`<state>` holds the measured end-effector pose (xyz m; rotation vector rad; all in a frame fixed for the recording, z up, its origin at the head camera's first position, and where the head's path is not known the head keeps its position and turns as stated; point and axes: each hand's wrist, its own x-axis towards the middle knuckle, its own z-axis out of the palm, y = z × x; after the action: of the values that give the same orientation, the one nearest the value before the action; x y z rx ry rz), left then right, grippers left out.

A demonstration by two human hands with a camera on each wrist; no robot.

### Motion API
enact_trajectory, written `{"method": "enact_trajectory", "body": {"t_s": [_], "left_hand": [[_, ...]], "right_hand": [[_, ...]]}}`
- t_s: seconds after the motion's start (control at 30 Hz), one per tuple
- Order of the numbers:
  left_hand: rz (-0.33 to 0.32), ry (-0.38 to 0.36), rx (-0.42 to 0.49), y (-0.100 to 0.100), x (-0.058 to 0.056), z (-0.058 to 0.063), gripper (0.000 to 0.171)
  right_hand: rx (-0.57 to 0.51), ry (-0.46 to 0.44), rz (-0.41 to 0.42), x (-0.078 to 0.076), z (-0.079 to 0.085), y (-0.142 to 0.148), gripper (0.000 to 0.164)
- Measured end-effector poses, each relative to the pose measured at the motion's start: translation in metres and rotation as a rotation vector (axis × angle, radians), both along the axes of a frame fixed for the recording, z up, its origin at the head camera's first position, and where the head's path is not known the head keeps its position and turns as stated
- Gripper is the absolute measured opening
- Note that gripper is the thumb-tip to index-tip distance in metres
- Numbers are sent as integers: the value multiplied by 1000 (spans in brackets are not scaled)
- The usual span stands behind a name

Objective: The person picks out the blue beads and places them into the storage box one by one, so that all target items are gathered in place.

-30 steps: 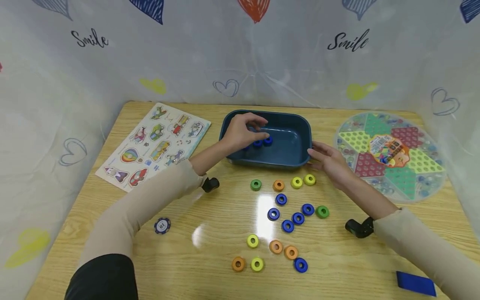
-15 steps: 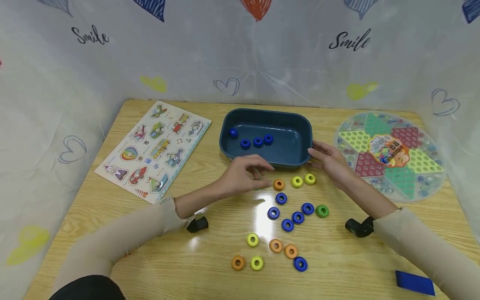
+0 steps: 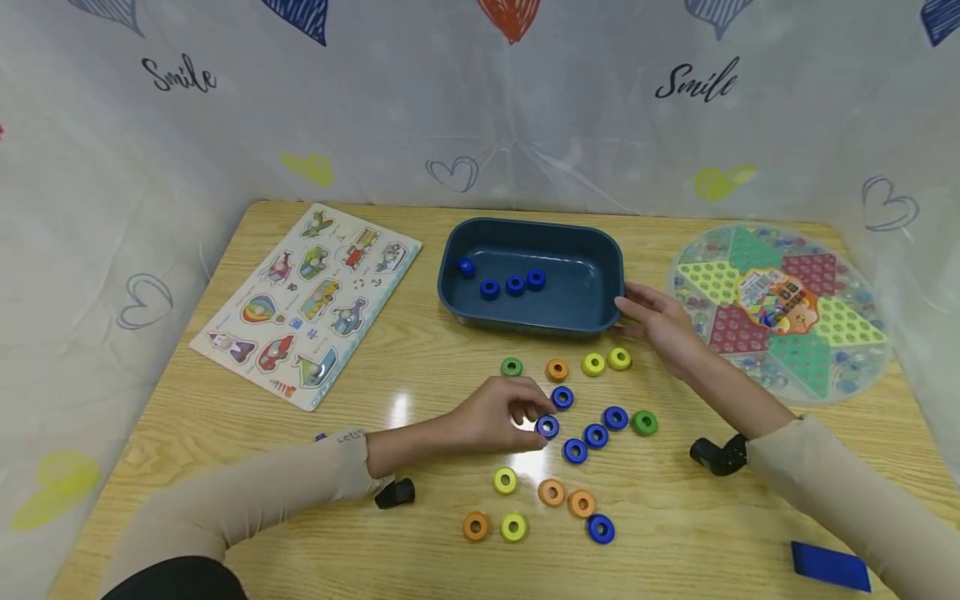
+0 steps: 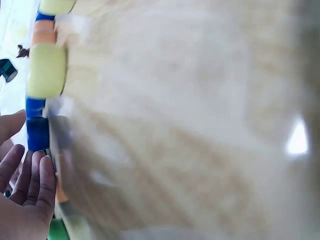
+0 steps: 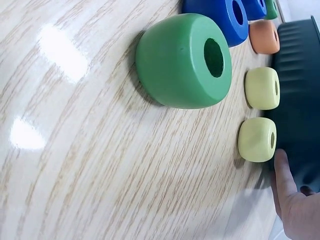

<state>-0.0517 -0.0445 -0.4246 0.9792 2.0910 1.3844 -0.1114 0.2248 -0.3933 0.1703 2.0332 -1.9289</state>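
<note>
My left hand (image 3: 498, 417) is low over the table, with thumb and fingers spread around a blue ring-shaped bead (image 3: 547, 427). In the left wrist view, that blue bead (image 4: 38, 133) sits between the thumb and the fingertips, with a gap on the thumb side. My right hand (image 3: 663, 329) rests its fingers against the right end of a dark blue tub (image 3: 525, 321). One finger lies straight along the tub's wall in the right wrist view. Inside the tub are several blue beads (image 3: 515, 286).
Loose beads surround the left hand: an orange bead (image 3: 557, 370), a green bead (image 3: 644, 423), a yellow bead (image 3: 505, 481) and several others. A picture puzzle board (image 3: 300, 308) lies left, a round Chinese checkers board (image 3: 780, 312) right. A flat blue piece (image 3: 831, 566) lies front right.
My left hand has come out of the tub and moved toward me, down to the blue beads on the table. The right hand has stayed at the tub's right end.
</note>
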Motion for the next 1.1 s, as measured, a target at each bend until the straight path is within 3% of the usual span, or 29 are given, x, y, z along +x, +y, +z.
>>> {"method": "enact_trajectory", "body": {"t_s": [0.37, 0.57, 0.73, 0.9, 1.1], "left_hand": [[-41, 76, -19, 3, 4, -8, 26], [-42, 73, -33, 3, 3, -6, 24], [-7, 25, -20, 1, -1, 3, 25], [39, 33, 57, 0, -20, 24, 29], [157, 117, 99, -7, -62, 52, 28]], "right_hand": [[3, -12, -1, 1, 0, 1, 58], [11, -12, 6, 1, 0, 2, 58], [8, -4, 11, 1, 0, 1, 58], [2, 6, 17, 1, 0, 1, 58], [-3, -1, 11, 0, -1, 1, 57]]}}
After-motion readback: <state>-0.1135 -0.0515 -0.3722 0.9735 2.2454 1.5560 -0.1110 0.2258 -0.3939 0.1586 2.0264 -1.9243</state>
